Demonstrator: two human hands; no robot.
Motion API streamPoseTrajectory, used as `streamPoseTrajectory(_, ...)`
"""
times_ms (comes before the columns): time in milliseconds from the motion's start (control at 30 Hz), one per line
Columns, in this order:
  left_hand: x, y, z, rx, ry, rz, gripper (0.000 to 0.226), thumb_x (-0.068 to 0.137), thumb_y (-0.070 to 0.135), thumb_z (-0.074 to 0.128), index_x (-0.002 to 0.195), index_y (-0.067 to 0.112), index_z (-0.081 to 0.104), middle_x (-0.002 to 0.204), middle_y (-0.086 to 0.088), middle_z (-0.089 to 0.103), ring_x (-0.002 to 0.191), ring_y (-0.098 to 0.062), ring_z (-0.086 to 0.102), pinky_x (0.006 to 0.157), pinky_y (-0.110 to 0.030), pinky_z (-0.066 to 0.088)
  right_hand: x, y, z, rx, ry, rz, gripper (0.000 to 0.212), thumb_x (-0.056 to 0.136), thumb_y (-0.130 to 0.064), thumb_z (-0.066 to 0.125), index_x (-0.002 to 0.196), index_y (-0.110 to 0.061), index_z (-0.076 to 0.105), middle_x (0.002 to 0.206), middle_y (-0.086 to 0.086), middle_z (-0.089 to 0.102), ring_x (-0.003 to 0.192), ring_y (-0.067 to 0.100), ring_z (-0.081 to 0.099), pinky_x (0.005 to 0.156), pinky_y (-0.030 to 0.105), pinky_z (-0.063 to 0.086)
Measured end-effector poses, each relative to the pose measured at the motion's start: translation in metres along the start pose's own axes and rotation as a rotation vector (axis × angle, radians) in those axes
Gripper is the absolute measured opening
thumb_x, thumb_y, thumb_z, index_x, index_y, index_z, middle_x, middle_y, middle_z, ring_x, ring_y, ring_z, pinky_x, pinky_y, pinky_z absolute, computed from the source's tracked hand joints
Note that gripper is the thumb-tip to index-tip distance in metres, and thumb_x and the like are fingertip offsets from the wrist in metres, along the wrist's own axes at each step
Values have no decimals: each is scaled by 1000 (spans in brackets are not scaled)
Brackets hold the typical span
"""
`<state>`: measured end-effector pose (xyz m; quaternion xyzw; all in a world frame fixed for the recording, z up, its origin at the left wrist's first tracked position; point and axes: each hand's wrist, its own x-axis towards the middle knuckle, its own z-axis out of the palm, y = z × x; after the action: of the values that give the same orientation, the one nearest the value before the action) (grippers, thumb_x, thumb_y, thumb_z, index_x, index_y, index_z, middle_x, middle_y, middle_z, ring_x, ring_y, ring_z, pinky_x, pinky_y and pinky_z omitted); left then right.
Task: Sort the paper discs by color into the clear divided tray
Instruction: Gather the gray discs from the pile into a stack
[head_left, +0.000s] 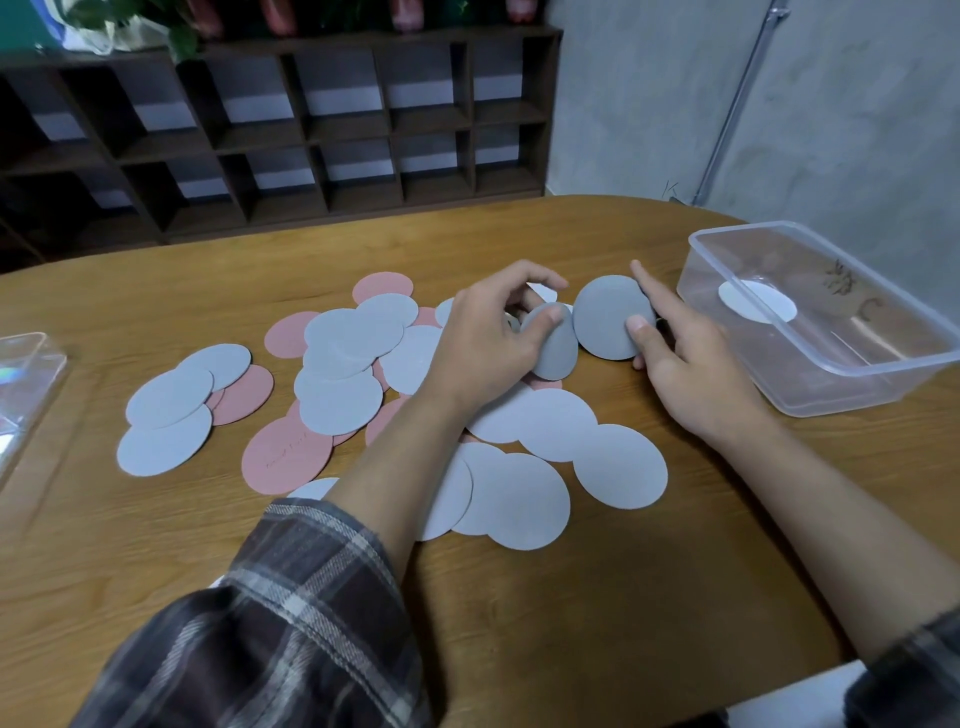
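Several pale grey-blue discs (340, 405) and pink discs (287, 457) lie scattered and overlapping across the wooden table (571, 613). My left hand (483, 343) pinches one grey disc (556, 348), tilted up off the pile. My right hand (685, 364) holds another grey disc (608, 317) upright between thumb and fingers, index finger stretched along its top edge. The two held discs sit side by side. A clear plastic tray (852, 379) stands at the right with one white disc (756, 301) in it.
Part of a second clear plastic container (26, 374) shows at the left table edge. A dark wooden cubby shelf (291, 130) stands behind the table. A grey wall with a metal pipe (737, 104) is at the back right.
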<state>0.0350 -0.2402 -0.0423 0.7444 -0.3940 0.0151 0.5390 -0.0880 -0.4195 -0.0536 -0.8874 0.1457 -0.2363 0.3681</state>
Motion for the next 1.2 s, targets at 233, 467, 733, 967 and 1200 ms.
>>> streamPoseTrajectory(233,1,-1,-3,-82,4,-23,14,94,17,75,107,20,80,80,-1,72,59,-4,46,63,-25,44,3,3,0,24,46,48,54,108,-30,47,159,-39,31,86,6,63,90,23,60,83,29,44)
streamPoseTrajectory(467,2,-2,-3,-102,7,-45,12,94,16,75,102,21,81,86,-10,73,55,-8,41,62,-23,44,3,2,0,47,73,75,53,107,-29,48,158,-40,34,91,-4,62,92,20,60,87,31,45)
streamPoseTrajectory(733,-2,3,5,-146,-69,-94,19,92,15,80,103,13,64,89,-8,69,59,-26,74,54,-52,62,-1,-3,-2,107,-18,13,47,109,-27,45,153,-44,42,76,-12,58,74,7,54,85,36,47)
streamPoseTrajectory(967,-2,0,8,-4,-61,-47,24,92,27,80,98,18,58,98,-6,75,61,-20,73,64,-45,61,-5,-5,-2,121,-52,-39,49,107,-22,38,152,-41,46,79,-5,58,74,6,53,82,34,45)
streamPoseTrajectory(1200,-2,5,7,67,-85,-59,45,96,34,75,138,20,68,80,4,79,75,-6,74,92,-33,58,-9,-18,0,-77,-180,-27,63,109,-45,32,165,-32,6,149,-9,44,130,2,40,108,26,30)
